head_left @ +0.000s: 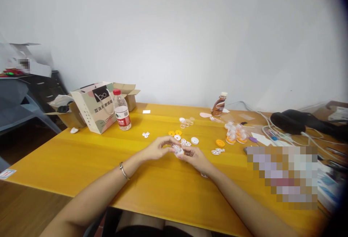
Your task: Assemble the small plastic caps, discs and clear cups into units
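Observation:
My left hand (157,149) and my right hand (195,157) meet over the middle of the yellow table (81,164). Both pinch a small white and clear plastic piece (178,150) between their fingertips. A bracelet sits on my left wrist. Just beyond the hands lie loose small parts: yellow rings (174,133), white discs (194,140), an orange disc (220,143) and tiny white pieces (146,134). A cluster of small assembled clear and orange items (234,133) stands further right.
A water bottle with a red cap (121,115) and a paper gift bag (94,107) stand at the left, cardboard boxes behind them. A brown drink bottle (219,105) stands at the back. Cables and a black object (296,121) lie at the right.

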A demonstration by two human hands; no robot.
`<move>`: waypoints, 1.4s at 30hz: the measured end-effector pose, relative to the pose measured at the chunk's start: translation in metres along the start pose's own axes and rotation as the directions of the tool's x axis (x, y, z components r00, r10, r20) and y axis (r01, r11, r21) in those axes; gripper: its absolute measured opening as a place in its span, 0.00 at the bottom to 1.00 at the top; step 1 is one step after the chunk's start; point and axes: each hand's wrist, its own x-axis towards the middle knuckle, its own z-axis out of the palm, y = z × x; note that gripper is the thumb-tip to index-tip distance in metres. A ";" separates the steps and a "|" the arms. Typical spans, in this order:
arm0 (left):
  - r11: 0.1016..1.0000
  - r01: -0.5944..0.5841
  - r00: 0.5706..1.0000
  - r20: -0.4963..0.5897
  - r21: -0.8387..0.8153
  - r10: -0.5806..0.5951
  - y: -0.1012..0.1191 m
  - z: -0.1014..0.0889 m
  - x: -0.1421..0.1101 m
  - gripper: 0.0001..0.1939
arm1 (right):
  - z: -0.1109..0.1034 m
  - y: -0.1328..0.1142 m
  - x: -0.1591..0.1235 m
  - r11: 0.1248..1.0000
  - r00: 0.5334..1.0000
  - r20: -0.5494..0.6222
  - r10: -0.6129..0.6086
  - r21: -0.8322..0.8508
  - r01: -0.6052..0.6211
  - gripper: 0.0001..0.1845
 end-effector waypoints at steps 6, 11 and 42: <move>0.997 0.072 0.996 -0.047 -0.034 -0.073 0.003 0.001 -0.001 0.13 | -0.002 0.004 0.001 0.989 0.995 0.102 0.006 0.148 -0.021 0.12; 0.997 0.074 0.994 -0.078 0.013 -0.072 0.008 0.002 -0.001 0.14 | 0.000 0.005 0.002 0.992 0.996 0.084 -0.014 0.127 0.003 0.13; 0.908 -0.056 0.998 -0.012 0.414 0.067 0.010 0.003 -0.006 0.11 | -0.003 0.007 -0.003 0.760 0.938 -0.032 -0.346 -0.596 0.260 0.13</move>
